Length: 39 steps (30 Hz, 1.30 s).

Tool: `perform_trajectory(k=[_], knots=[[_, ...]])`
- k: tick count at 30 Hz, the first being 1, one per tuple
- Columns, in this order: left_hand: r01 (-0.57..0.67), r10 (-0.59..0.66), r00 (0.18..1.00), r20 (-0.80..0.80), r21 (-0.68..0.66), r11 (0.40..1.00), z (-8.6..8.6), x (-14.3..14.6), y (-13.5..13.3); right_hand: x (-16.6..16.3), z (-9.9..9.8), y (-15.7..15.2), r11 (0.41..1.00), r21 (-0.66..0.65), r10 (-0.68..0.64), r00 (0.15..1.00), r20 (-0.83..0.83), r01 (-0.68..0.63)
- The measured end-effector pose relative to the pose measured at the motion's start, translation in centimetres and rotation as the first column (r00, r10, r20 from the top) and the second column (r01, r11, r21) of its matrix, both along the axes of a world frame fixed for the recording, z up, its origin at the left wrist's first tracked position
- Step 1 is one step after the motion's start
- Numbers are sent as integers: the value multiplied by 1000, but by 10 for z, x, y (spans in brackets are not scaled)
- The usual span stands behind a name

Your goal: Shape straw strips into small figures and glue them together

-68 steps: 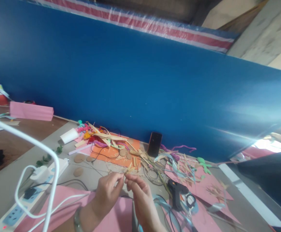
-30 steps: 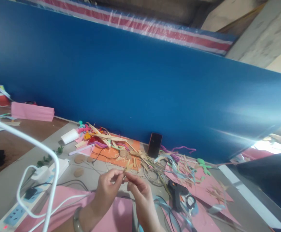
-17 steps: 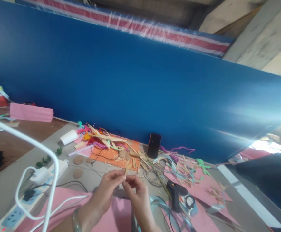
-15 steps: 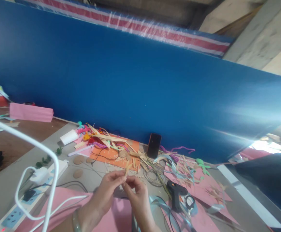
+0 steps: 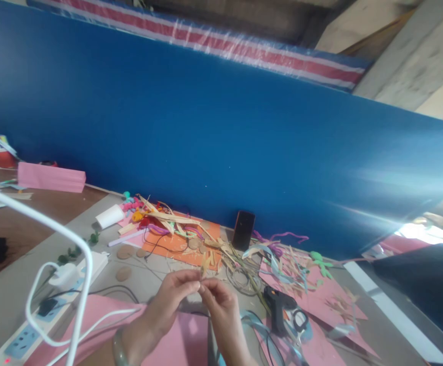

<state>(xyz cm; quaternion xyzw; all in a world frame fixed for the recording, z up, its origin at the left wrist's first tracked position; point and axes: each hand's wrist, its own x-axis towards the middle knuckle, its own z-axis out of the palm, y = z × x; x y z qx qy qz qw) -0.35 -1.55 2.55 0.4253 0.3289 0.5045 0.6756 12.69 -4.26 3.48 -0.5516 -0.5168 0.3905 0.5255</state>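
Note:
My left hand (image 5: pixel 171 300) and my right hand (image 5: pixel 218 303) meet fingertip to fingertip low in the middle of the view. Both pinch a small piece of dry straw-coloured leaf strip (image 5: pixel 204 265) that sticks up between them. A bangle sits on my left wrist (image 5: pixel 118 349). Under my hands lies a pink paper sheet (image 5: pixel 183 341). Just beyond them is a heap of dried leaf strips, ribbons and pipe cleaners on an orange sheet (image 5: pixel 168 243).
A black glue gun (image 5: pixel 278 307) lies to the right on pink paper. A dark phone (image 5: pixel 243 230) leans on the blue board (image 5: pixel 221 152). At left are a white power strip (image 5: pixel 34 325), a white cable (image 5: pixel 54 234), a paper cup (image 5: pixel 109 216) and cardboard discs (image 5: pixel 123 273).
My hands stay together pinching the strip, with small finger shifts. The view has wobbled slightly; nothing else on the table has moved.

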Motion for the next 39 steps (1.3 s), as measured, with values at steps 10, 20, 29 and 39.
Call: perform_trajectory(k=[10,20,29,39], knots=[[74,-64,993,99,-108,991,-5,-7,6,5,1,-3,998,-44,50,999,-20,-51],[85,-68,983,169,-96,992,0,-9,10,6,0,-8,980,-85,169,975,-143,-182],[261,-250,940,231,-21,965,11,-10,7,6,4,-7,958,-114,219,927,-303,-263],[235,-232,964,127,-13,972,12,-13,6,7,0,-8,893,-140,276,768,-578,-427]])
